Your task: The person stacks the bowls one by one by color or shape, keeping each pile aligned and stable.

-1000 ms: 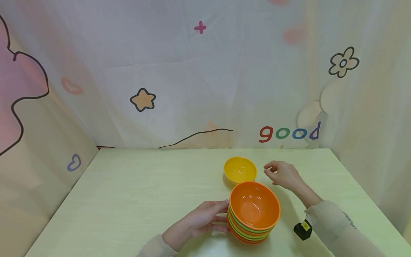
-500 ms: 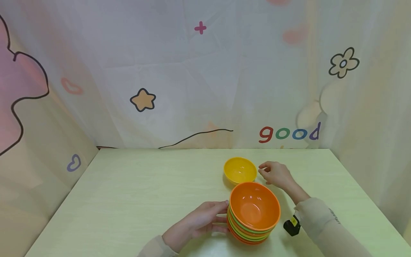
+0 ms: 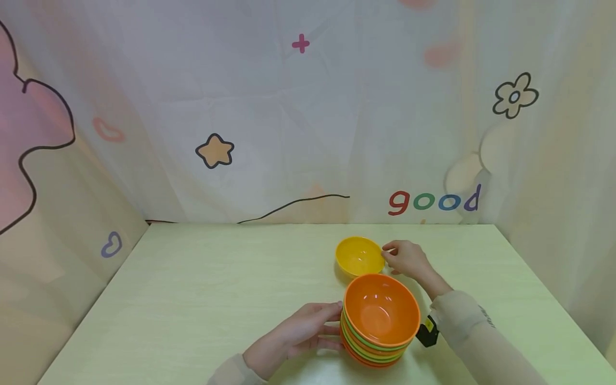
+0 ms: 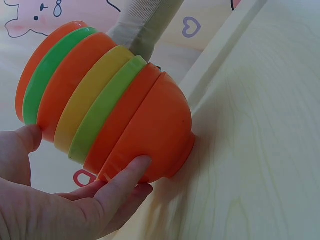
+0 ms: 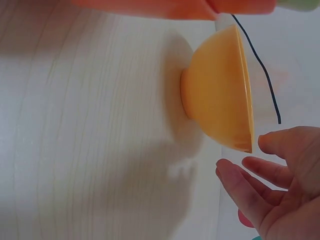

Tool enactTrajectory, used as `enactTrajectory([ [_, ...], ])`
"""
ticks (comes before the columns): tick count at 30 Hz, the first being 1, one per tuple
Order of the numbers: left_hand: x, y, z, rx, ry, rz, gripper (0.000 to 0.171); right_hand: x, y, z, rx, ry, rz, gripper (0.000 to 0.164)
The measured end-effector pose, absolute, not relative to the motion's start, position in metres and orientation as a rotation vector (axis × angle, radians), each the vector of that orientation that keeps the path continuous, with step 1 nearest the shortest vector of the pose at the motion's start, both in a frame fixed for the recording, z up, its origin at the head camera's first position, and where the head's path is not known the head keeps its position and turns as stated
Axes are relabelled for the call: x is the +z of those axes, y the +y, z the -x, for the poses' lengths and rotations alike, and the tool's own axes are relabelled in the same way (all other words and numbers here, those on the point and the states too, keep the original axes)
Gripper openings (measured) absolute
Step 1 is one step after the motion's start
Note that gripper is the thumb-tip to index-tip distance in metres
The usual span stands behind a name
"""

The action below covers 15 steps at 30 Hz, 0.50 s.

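Several nested bowls in orange, green and yellow form a stack (image 3: 380,310) on the table, with an orange bowl on top. My left hand (image 3: 305,329) rests against the stack's left side. In the left wrist view, its thumb touches the upper bowls' side and its extended fingers (image 4: 125,182) lie against the lowest orange bowl (image 4: 157,125). Just behind the stack stands a single yellow bowl (image 3: 360,256), upright. My right hand (image 3: 408,259) is at that bowl's right rim. The right wrist view shows its thumb and fingers (image 5: 242,187) spread near the rim, holding nothing.
A black device with a yellow label (image 3: 427,331) sits at the right wrist, beside the stack. The pale wooden table (image 3: 192,299) ends at a printed curtain (image 3: 269,133) at the back, with more curtain at both sides.
My right hand has moved left, from a short distance away up to the yellow bowl's rim. My left hand, the stack and the yellow bowl have stayed in place.
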<state>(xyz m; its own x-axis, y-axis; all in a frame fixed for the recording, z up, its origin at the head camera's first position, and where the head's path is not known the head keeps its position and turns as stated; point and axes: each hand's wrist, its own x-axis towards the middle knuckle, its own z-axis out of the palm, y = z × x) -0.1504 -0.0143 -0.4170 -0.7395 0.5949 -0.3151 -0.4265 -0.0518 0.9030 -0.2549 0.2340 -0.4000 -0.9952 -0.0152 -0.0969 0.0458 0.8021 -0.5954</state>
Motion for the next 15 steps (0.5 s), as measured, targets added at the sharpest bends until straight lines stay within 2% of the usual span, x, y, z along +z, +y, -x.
enactTrajectory([
  [15, -0.417, -0.014, 0.151, 1.872, 1.514, -0.186, 0.063, -0.404, 0.226, 0.267, -0.977, 2.835, -0.053, 0.036],
])
